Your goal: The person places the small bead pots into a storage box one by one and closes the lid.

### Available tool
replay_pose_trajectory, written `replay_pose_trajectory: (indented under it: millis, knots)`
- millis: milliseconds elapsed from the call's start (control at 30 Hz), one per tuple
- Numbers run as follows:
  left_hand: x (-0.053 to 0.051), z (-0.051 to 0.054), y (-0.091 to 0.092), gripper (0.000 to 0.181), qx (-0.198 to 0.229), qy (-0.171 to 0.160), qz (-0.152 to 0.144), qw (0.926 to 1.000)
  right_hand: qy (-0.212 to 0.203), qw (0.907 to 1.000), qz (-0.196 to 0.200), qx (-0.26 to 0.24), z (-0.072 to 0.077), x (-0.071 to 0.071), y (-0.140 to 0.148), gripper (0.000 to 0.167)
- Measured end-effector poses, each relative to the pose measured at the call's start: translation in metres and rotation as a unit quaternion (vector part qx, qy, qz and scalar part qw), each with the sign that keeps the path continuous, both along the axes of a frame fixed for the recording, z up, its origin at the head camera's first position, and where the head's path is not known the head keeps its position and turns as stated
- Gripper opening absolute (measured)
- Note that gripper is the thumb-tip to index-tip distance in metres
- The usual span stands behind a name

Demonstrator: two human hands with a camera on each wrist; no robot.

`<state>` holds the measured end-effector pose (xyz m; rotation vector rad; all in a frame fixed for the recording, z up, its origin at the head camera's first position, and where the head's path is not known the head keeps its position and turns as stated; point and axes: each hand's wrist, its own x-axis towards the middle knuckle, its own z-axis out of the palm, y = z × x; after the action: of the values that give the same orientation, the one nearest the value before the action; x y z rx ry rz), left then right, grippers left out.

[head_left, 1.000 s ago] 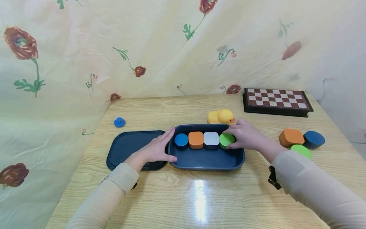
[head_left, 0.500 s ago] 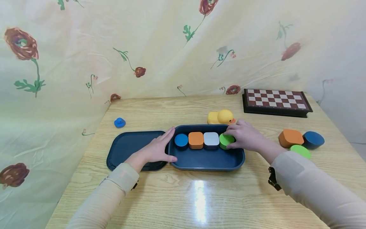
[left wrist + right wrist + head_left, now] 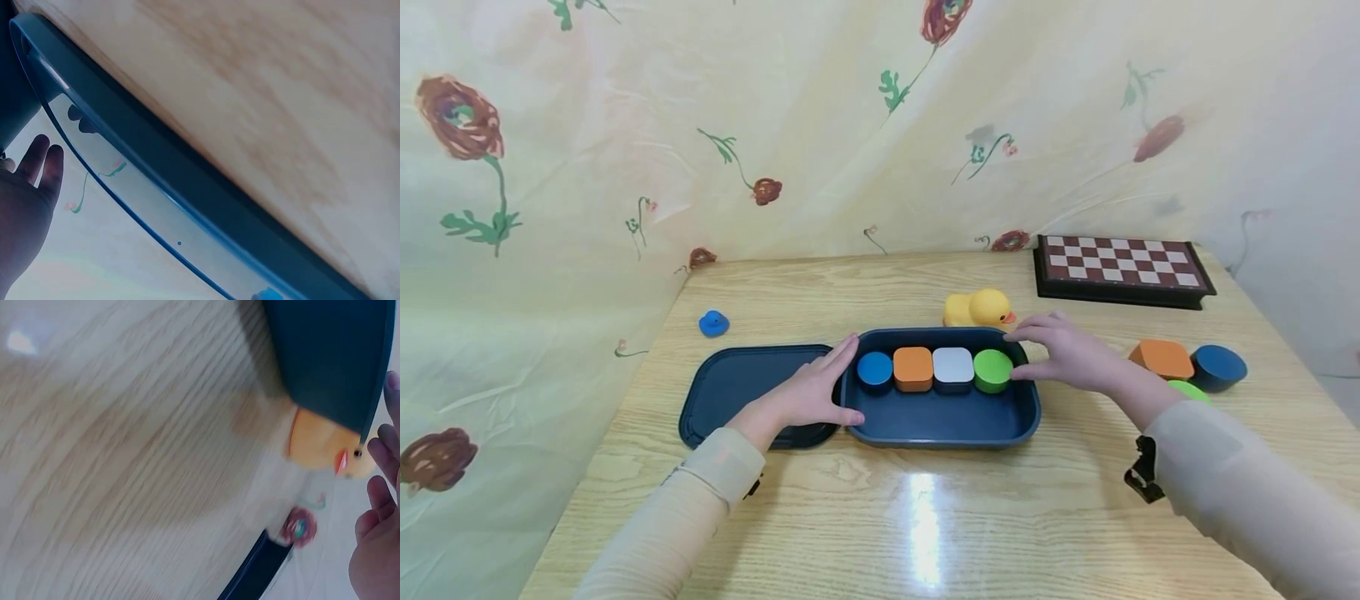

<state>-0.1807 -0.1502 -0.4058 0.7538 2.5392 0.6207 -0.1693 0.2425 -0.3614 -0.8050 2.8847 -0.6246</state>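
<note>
A dark blue oblong box holds a row of pieces: a round blue one, a square orange one, a square white-topped one and a round green one. My left hand rests at the box's left rim, fingers and thumb spread. Over the right rim, my right hand has fingers and thumb apart, tips close beside the green piece; whether the thumb touches it I cannot tell. In the right wrist view, that hand is beside the box wall.
A dark lid lies left of the box, partly under my left hand. Behind stand a yellow duck and a chessboard case. A small blue duck sits far left; orange, blue and green pieces lie right.
My right hand has let go of the round green piece and drawn back to the right. That piece stays in the row. My left hand has kept its place.
</note>
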Motion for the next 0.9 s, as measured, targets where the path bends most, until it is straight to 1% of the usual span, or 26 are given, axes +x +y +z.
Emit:
replay_pose_trajectory:
  millis: [67,133,267,400,533,700,800,900]
  knots:
    - [0.000,0.000,0.000,0.109,-0.003,0.000,0.002,1.0000,-0.014,0.9997,-0.016,-0.007,0.001,0.001,0.008,0.055]
    - [0.000,0.001,0.001,0.109,-0.003,-0.001,0.003,1.0000,-0.017,0.9995,-0.026,-0.009,0.002,0.002,0.016,0.056]
    - [0.000,0.001,0.001,0.109,0.001,-0.001,0.002,1.0000,-0.020,0.9990,-0.038,-0.006,0.004,0.004,0.031,0.059]
    - [0.000,0.001,0.001,0.109,0.000,-0.003,0.001,1.0000,-0.039,0.9980,-0.051,-0.001,0.006,0.006,0.048,0.059]
    - [0.001,0.001,0.001,0.108,0.004,-0.002,0.001,1.0000,-0.058,0.9959,-0.067,0.017,0.010,0.012,0.067,0.060]
    - [0.001,0.002,0.001,0.108,0.006,-0.001,-0.002,1.0000,-0.072,0.9924,-0.091,0.041,0.010,0.019,0.089,0.061]
    - [0.001,0.002,0.000,0.108,0.004,-0.001,-0.002,1.0000,-0.072,0.9907,-0.100,0.059,0.008,0.023,0.100,0.062]
    - [0.001,0.002,0.000,0.108,0.003,0.001,-0.001,1.0000,-0.064,0.9902,-0.099,0.075,0.005,0.028,0.110,0.062]
